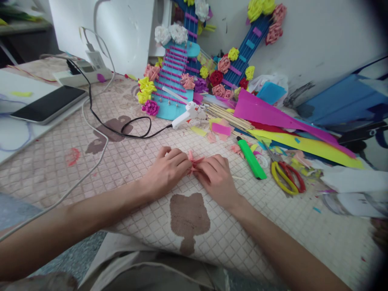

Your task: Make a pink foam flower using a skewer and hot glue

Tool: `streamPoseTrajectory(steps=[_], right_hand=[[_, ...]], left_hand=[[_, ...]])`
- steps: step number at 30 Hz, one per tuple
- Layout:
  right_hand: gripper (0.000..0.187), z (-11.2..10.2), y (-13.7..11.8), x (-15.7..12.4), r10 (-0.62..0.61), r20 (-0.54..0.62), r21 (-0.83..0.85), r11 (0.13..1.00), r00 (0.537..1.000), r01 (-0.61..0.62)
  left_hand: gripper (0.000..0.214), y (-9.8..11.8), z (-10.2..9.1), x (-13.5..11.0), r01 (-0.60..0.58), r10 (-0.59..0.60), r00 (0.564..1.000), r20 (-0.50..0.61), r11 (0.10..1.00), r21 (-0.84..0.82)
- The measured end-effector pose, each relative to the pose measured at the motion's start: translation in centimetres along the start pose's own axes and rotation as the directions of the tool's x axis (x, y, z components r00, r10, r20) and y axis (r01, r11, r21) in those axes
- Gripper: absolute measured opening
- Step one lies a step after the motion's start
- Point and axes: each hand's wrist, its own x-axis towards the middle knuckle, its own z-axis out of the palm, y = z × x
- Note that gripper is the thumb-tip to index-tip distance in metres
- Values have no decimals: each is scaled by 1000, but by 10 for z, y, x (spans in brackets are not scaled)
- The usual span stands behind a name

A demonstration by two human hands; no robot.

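Between my two hands is a small pink paper flower (194, 161) with pointed petals sticking out. My left hand (170, 169) grips its left side with the fingers curled. From the right, my right hand (217, 178) pinches the same flower between thumb and fingers. Part of the flower is hidden behind my fingertips. A thin pale stick (239, 178) shows just right of my right hand. Beyond the hands lies a white glue gun (184, 115) on its side, with a black cord attached.
A green cutter (251, 157) and red-and-yellow scissors (286, 176) lie at right, near paper scraps and magenta paper (281, 121). Flower-decorated blue paper models (174, 81) stand at the back. At left are a phone (51, 104), a power strip (79, 76) and a white cable (101, 155).
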Motion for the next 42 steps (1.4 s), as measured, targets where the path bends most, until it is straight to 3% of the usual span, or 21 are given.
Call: streamPoseTrajectory(steps=[6, 16, 30, 35, 42], right_hand=[[17, -1, -1, 1, -12, 17, -22, 1000, 1000, 13], [14, -1, -1, 1, -6, 15, -3, 1000, 1000, 6], [14, -3, -5, -1, 27, -16, 23, 999, 1000, -26], [23, 1, -13, 1, 14, -11, -43, 999, 1000, -14], [14, 3, -18, 1, 40, 5, -105, 994, 999, -39]], left_hand=[[14, 3, -2, 2, 46, -47, 999, -11, 998, -29], [12, 2, 0, 1, 8, -8, 1000, -3, 1000, -2], [14, 3, -1, 2, 51, -51, 999, -11, 998, -26], [13, 3, 0, 2, 28, -29, 999, -14, 999, -41], [15, 3, 0, 2, 38, -38, 999, -1, 999, -32]])
